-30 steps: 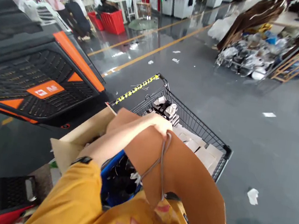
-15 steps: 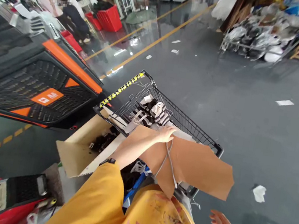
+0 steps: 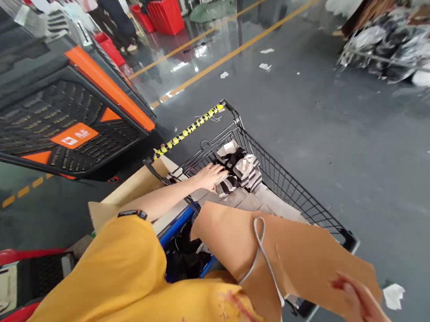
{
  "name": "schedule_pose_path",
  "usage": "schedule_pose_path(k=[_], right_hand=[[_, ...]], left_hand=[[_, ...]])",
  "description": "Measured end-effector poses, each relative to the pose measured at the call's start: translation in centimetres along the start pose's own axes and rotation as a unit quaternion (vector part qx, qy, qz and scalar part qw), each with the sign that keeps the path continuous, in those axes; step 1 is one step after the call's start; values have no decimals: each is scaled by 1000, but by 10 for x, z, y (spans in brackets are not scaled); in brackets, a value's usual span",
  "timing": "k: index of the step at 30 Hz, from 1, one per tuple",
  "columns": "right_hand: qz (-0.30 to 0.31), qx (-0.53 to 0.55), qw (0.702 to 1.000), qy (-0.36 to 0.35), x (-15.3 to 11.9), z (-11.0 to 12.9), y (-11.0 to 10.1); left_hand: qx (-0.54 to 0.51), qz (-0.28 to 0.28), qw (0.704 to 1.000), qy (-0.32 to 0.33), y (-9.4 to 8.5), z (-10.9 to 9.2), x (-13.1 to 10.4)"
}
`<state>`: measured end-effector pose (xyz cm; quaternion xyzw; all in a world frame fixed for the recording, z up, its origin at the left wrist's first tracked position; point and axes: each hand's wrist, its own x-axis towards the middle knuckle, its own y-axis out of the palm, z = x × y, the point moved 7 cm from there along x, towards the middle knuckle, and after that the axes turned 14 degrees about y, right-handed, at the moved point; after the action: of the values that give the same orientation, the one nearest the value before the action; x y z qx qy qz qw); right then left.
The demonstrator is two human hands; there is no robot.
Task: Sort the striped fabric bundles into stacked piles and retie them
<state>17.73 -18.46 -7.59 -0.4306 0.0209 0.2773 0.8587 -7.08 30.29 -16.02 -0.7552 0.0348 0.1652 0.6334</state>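
My left hand [image 3: 211, 177] reaches into the black wire shopping cart [image 3: 289, 174], fingers stretched out at the near side of a black-and-white striped fabric bundle [image 3: 247, 173]. Whether it touches the fabric is hard to tell. Across the cart's near side lies a piece of brown cardboard [image 3: 306, 254], with a looped grey cord [image 3: 261, 247] on top. Over the cardboard's right end hangs my right hand [image 3: 370, 321], fingers loosely bent and apart, with nothing seen in it. Between the cardboard and the bundle, flat pale packs [image 3: 242, 198] line the cart.
An open cardboard box [image 3: 131, 186] and a blue bin [image 3: 176, 225] with dark items stand left of the cart. A large black-and-orange machine [image 3: 84, 126] is farther left. People work by red bins [image 3: 167, 13] at the back. Bagged goods [image 3: 399, 48] fill a rack at back right.
My left hand has left the cardboard and moved left to the striped bundle. My right hand has come up from beside the cart to over the cardboard's right end.
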Motion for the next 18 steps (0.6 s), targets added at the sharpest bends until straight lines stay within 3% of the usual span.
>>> schedule_pose_path(k=[2, 4, 7, 13, 15, 18], right_hand=[[61, 26, 997, -34, -9, 45, 46], [116, 37, 989, -83, -23, 76, 87], [150, 36, 983, -98, -40, 87, 123], [140, 45, 989, 5, -53, 67, 139], [139, 59, 988, 31, -53, 71, 139], [156, 89, 981, 74, -50, 89, 145]], left_hand=[[15, 24, 998, 47, 9, 5, 11], [26, 40, 995, 83, 15, 10, 18], [37, 53, 989, 130, 16, 15, 23], [47, 58, 984, 164, 6, 22, 19], [43, 54, 985, 157, -9, 26, 12], [3, 67, 990, 127, -50, 41, -7]])
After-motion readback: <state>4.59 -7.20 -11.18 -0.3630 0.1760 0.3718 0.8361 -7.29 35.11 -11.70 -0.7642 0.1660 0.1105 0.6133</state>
